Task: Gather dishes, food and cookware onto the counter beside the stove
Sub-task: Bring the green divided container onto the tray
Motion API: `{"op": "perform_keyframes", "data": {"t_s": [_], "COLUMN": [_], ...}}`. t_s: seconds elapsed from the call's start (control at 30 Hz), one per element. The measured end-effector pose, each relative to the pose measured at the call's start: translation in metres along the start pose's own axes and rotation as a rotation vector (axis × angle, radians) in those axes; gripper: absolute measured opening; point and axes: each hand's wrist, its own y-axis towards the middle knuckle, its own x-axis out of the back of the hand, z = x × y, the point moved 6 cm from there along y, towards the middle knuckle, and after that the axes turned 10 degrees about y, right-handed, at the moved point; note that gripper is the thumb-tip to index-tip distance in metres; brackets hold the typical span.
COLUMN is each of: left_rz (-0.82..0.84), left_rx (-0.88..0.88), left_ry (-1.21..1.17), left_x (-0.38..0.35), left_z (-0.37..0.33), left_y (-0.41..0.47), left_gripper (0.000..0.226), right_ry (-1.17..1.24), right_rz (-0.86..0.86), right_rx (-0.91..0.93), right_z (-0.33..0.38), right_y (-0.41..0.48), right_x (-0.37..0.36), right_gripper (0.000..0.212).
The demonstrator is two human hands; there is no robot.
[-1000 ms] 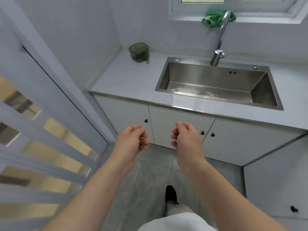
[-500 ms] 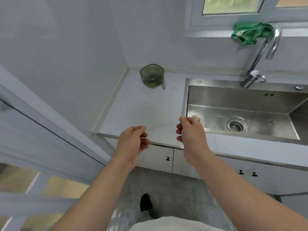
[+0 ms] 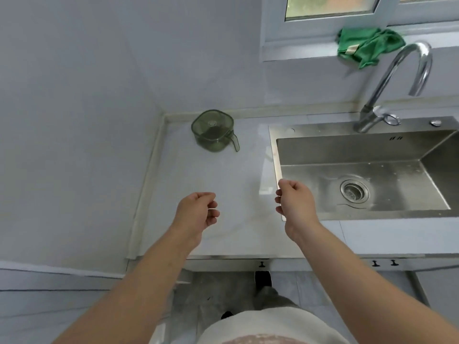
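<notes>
Hands are seen raised side by side above a pale table (image 3: 198,175) in a small kitchen. The left hand (image 3: 198,212) is held over the middle of the table with its fingers curled in toward the palm. A thin pale line is visible at its fingertips, but it cannot be told whether anything is pinched there. The right hand (image 3: 295,202) is held over the left rim of the steel sink (image 3: 372,155), fingers curled narrow against the thumb, with nothing seen in its grasp. The two hands are kept apart, and neither is touching the table.

A green see-through jug (image 3: 213,131) with a handle is set upright at the back of the table, near the corner where the two walls meet and well apart from both hands. The sink is sunk into the table to the jug's right, its round drain (image 3: 354,191) showing in the wet basin. A curved chrome tap (image 3: 385,79) is mounted behind the basin. A crumpled green cloth (image 3: 367,47) is left on the window sill above it. Small dark cupboard knobs (image 3: 261,264) are seen under the table's front edge, and a dark shoe (image 3: 262,278) is planted on the grey floor below.
</notes>
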Motion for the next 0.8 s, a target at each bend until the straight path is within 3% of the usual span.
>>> {"op": "perform_keyframes", "data": {"t_s": [0.23,0.37,0.53,0.8], "left_rz": [-0.106,-0.151,-0.128,-0.116], "left_rx": [0.088,0.089,0.110,0.161], "left_ry": [-0.008,-0.015,0.003,0.051], "left_x": [-0.006,-0.016,-0.035,-0.033], "left_z": [-0.013,-0.031,-0.043,-0.048], "left_y": [0.055,0.080,0.098,0.132], "left_gripper": [0.005,0.004,0.006,0.006], "right_ry": [-0.047,-0.179,-0.551,-1.113], "right_rz": [-0.065,-0.053,0.046,0.104], "right_rx": [-0.065,-0.013,0.096,0.210], "right_z": [0.006,0.006,0.015,0.006], "right_y": [0.113,0.168,0.216,0.259], "right_x": [-0.014,-0.029,-0.061,-0.093], "right_gripper": [0.013,0.020,0.013,0.032]}}
